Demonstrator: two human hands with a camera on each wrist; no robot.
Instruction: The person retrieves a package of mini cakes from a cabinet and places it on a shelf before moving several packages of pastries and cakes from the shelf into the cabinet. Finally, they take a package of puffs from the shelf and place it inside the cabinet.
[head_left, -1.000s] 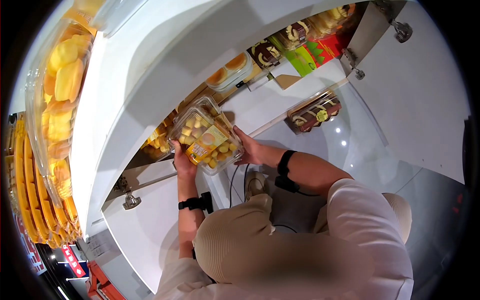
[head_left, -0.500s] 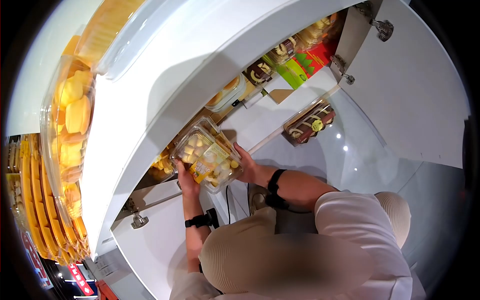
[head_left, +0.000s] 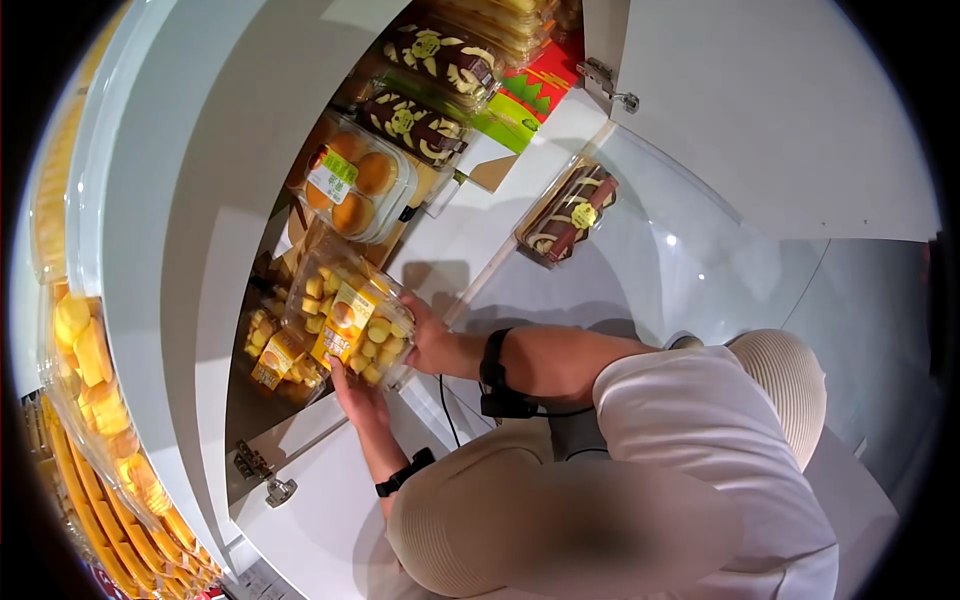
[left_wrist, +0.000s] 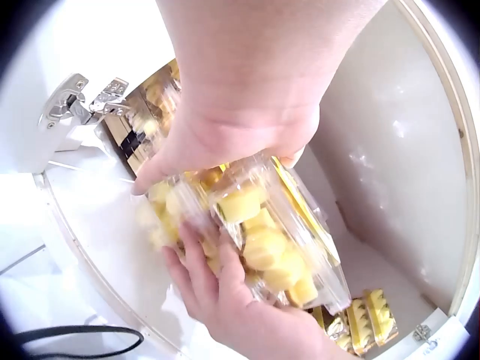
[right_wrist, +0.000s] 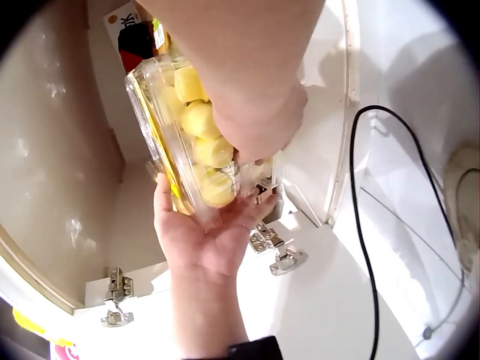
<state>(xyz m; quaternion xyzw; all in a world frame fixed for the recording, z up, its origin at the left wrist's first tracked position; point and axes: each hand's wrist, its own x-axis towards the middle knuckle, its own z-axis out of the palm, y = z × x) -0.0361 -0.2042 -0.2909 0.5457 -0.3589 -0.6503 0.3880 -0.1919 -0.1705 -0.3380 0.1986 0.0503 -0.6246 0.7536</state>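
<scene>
Two clear plastic boxes of small yellow cakes are held one on the other between my hands, inside the low cabinet opening. The upper cake box (head_left: 375, 340) has a yellow and orange label, and tilts slightly in the head view. My left hand (head_left: 358, 398) grips its near edge, thumb up by the label and fingers underneath. At its right side, my right hand (head_left: 428, 338) holds the boxes, the thumb along the rim. In the left wrist view, the right hand (left_wrist: 240, 300) spreads its fingers against the lower cake box (left_wrist: 161, 217).
Another cake box (head_left: 280, 365) lies deeper in the cabinet at left. Beyond stand a box of round buns (head_left: 350, 190) and boxed chocolate rolls (head_left: 405, 118). A chocolate roll box (head_left: 570, 215) sits outside the cabinet's front edge. The open door (head_left: 760, 120) has metal hinges (head_left: 610, 88); a black cable (right_wrist: 360, 225) hangs near the foot.
The held boxes have moved down and inward over the cabinet floor, both hands still on them. The head view has shifted, showing more of the buns, rolls and the cake box inside.
</scene>
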